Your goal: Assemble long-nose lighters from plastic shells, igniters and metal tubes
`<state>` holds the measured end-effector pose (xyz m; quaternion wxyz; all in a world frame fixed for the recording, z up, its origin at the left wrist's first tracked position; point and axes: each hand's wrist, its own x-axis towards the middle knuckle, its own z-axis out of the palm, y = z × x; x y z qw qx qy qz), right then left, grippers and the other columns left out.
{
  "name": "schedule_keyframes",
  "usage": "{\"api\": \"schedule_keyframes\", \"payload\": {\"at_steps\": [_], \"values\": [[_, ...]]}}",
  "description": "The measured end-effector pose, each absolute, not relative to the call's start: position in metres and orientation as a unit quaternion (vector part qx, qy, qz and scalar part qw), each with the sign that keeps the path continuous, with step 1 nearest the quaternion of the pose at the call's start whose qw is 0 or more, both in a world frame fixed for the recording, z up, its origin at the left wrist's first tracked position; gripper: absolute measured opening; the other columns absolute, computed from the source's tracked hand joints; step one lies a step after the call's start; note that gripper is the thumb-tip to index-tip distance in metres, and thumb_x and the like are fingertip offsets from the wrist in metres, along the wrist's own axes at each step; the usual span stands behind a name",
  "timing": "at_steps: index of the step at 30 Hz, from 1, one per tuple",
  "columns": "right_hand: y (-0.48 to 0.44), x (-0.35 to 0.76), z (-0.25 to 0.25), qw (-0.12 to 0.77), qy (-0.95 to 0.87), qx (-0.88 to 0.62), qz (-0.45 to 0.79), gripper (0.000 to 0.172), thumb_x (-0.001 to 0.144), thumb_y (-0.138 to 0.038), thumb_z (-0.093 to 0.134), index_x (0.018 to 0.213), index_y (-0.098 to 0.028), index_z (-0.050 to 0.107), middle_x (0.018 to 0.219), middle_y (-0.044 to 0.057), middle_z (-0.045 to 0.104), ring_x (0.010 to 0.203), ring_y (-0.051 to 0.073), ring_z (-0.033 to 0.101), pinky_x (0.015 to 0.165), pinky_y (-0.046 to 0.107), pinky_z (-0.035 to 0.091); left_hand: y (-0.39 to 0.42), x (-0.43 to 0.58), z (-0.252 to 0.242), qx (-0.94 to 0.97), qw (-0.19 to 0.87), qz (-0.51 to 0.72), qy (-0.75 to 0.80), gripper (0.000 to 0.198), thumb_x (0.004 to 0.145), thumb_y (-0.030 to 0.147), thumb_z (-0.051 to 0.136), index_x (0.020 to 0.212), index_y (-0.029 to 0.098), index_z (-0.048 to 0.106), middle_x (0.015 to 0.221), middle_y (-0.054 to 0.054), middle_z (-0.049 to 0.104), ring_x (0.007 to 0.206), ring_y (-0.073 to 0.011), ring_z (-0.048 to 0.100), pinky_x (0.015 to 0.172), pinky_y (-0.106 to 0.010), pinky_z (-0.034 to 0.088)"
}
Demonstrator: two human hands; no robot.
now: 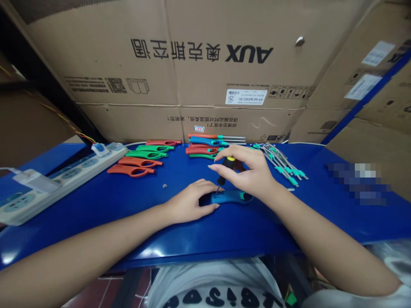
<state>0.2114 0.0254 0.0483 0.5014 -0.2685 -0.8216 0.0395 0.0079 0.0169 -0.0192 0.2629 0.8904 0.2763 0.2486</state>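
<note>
A blue long-reach lighter handle (pixel 229 197) lies flat on the table, with a teal piece in its trigger opening. My left hand (pixel 194 201) grips its left end between the thumb below and the fingers above. In my right hand (pixel 247 171) is a black and yellow screwdriver (pixel 224 173), pinched by thumb and fingers and slanting down. Its tip meets the handle's left part; any screw under it is too small to make out. A few small screws (pixel 165 186) sit on the table left of my hands.
Orange, green and red handle shells (pixel 131 170) lie at left. Behind my hands is a stack of lighters with metal stems (pixel 202 143). Loose metal rods with teal parts (pixel 282 162) spread at right. A power strip (pixel 67 179) lines the left; cardboard (pixel 192 85) walls the back.
</note>
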Motion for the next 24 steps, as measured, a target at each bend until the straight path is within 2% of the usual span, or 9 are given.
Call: {"api": "schedule_keyframes", "payload": {"at_steps": [4, 6, 9, 11, 13, 17, 20, 22, 24], "values": [[0.023, 0.211, 0.044, 0.478, -0.835, -0.271, 0.020, 0.029, 0.100, -0.027, 0.054, 0.126, -0.020, 0.065, 0.116, 0.009, 0.074, 0.105, 0.019, 0.070, 0.093, 0.033, 0.055, 0.017, 0.008, -0.018, 0.892, 0.264, 0.249, 0.270, 0.038, 0.090, 0.026, 0.069, 0.128, 0.021, 0.063, 0.121, -0.006, 0.071, 0.115, -0.0233, 0.062, 0.105, -0.039, 0.047], [0.021, 0.210, 0.044, 0.467, -0.844, -0.252, 0.080, 0.038, 0.103, -0.021, 0.043, 0.138, -0.019, 0.057, 0.119, 0.010, 0.073, 0.103, 0.017, 0.070, 0.091, 0.033, 0.056, 0.017, 0.008, -0.017, 0.893, 0.265, 0.248, 0.268, 0.037, 0.091, 0.025, 0.068, 0.127, 0.020, 0.064, 0.120, -0.006, 0.071, 0.113, -0.0227, 0.063, 0.104, -0.038, 0.048], [0.019, 0.207, 0.046, 0.463, -0.847, -0.234, 0.117, 0.031, 0.100, -0.024, 0.051, 0.129, -0.019, 0.063, 0.109, 0.007, 0.075, 0.085, 0.014, 0.071, 0.079, 0.029, 0.057, 0.017, 0.008, -0.018, 0.894, 0.259, 0.251, 0.265, 0.035, 0.090, 0.024, 0.069, 0.124, 0.019, 0.064, 0.119, -0.007, 0.071, 0.112, -0.0229, 0.063, 0.103, -0.037, 0.048], [0.020, 0.204, 0.046, 0.481, -0.842, -0.234, 0.065, 0.020, 0.094, -0.031, 0.065, 0.108, -0.019, 0.070, 0.098, 0.005, 0.076, 0.082, 0.016, 0.070, 0.078, 0.028, 0.057, 0.018, 0.008, -0.020, 0.894, 0.258, 0.258, 0.259, 0.032, 0.089, 0.023, 0.069, 0.121, 0.019, 0.065, 0.120, -0.008, 0.070, 0.114, -0.0240, 0.063, 0.103, -0.039, 0.048], [0.021, 0.203, 0.044, 0.495, -0.837, -0.233, 0.010, 0.022, 0.087, -0.039, 0.074, 0.096, -0.019, 0.070, 0.090, 0.005, 0.076, 0.082, 0.017, 0.071, 0.078, 0.028, 0.056, 0.018, 0.008, -0.021, 0.893, 0.261, 0.263, 0.257, 0.029, 0.089, 0.024, 0.069, 0.117, 0.019, 0.066, 0.121, -0.008, 0.070, 0.114, -0.0250, 0.064, 0.103, -0.040, 0.049], [0.021, 0.205, 0.041, 0.470, -0.852, -0.230, -0.004, 0.027, 0.098, -0.036, 0.060, 0.117, -0.018, 0.065, 0.109, 0.009, 0.075, 0.097, 0.018, 0.071, 0.086, 0.030, 0.056, 0.019, 0.007, -0.022, 0.894, 0.261, 0.257, 0.259, 0.029, 0.091, 0.028, 0.067, 0.119, 0.020, 0.066, 0.119, -0.008, 0.070, 0.113, -0.0249, 0.064, 0.103, -0.041, 0.049], [0.018, 0.207, 0.043, 0.445, -0.858, -0.220, 0.134, 0.034, 0.105, -0.024, 0.039, 0.135, -0.018, 0.055, 0.116, 0.009, 0.072, 0.097, 0.015, 0.070, 0.086, 0.030, 0.057, 0.018, 0.007, -0.020, 0.896, 0.256, 0.252, 0.260, 0.034, 0.091, 0.027, 0.067, 0.125, 0.020, 0.064, 0.121, -0.008, 0.070, 0.115, -0.0242, 0.063, 0.105, -0.040, 0.048], [0.018, 0.205, 0.044, 0.443, -0.848, -0.198, 0.211, 0.032, 0.104, -0.023, 0.041, 0.131, -0.018, 0.058, 0.109, 0.008, 0.072, 0.087, 0.013, 0.070, 0.077, 0.027, 0.057, 0.018, 0.007, -0.020, 0.895, 0.258, 0.255, 0.259, 0.034, 0.090, 0.025, 0.068, 0.124, 0.020, 0.065, 0.124, -0.008, 0.069, 0.118, -0.0246, 0.062, 0.107, -0.040, 0.047], [0.018, 0.201, 0.045, 0.452, -0.848, -0.184, 0.209, 0.025, 0.101, -0.023, 0.050, 0.122, -0.017, 0.063, 0.103, 0.007, 0.073, 0.078, 0.011, 0.068, 0.069, 0.023, 0.056, 0.018, 0.007, -0.022, 0.892, 0.261, 0.261, 0.261, 0.032, 0.089, 0.025, 0.068, 0.121, 0.020, 0.066, 0.127, -0.009, 0.068, 0.121, -0.0259, 0.061, 0.108, -0.042, 0.047]]}}
